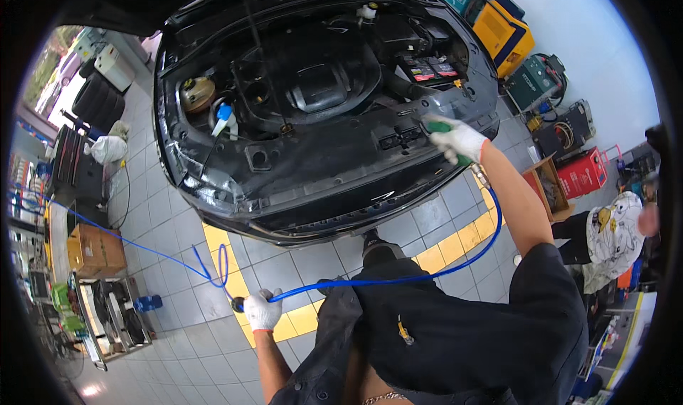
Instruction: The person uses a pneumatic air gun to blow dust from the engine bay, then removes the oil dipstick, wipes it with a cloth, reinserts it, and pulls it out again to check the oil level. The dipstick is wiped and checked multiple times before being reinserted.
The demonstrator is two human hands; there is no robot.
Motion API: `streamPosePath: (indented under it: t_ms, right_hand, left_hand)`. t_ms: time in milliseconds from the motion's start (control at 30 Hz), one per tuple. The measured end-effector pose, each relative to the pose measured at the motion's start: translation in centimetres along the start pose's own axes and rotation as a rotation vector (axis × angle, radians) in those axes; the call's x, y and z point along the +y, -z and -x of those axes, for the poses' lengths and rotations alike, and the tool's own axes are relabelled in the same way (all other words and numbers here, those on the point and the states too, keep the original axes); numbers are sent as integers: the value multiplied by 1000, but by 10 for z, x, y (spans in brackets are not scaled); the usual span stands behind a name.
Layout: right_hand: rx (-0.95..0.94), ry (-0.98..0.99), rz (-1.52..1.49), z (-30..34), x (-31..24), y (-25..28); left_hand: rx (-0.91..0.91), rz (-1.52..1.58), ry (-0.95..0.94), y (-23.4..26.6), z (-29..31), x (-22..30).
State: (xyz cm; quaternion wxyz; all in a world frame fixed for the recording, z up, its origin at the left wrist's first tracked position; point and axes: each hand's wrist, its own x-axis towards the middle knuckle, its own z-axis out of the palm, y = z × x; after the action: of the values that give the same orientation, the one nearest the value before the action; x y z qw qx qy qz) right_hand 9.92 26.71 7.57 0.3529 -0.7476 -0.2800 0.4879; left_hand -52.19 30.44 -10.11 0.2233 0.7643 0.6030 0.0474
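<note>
My right hand (462, 141), in a white glove, is closed around a green air gun (437, 127) above the front edge of the engine bay. The gun's nozzle is blurred. A metal coupling joins it to a blue air hose (384, 282), which sags across my body. My left hand (262, 309), also gloved, grips that hose low on the left, beside a black fitting (237, 304). In front of me is a black car (313, 216) with its hood raised. Its engine cover (320, 85), battery (430, 69) and a blue-capped filler (225, 114) are exposed.
More hose (156, 254) runs leftward past a cart (117, 319) bearing a cardboard box (97, 252). Stacked tires (98, 100) stand at the far left. Along the right wall are a yellow machine (502, 36), a green machine (532, 83) and a red case (582, 177). Another person (615, 230) is at right.
</note>
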Motion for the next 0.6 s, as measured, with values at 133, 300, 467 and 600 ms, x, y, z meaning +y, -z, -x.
streamPosePath:
  t_ms: [133,300,467,600]
  right_hand:
    - [435,152,213,-78,-8,35]
    - [126,190,225,-162,-32,81]
    - [-94,185,315,-234,-59,120]
    - [68,277,329,-290,-96,127]
  left_hand:
    - [-91,-92,-31,24,-44,47]
    - [5,-2,41,14,-56,126]
    - [4,-19,131,-7,-49,186]
    - [76,184,301,-22,-42,221]
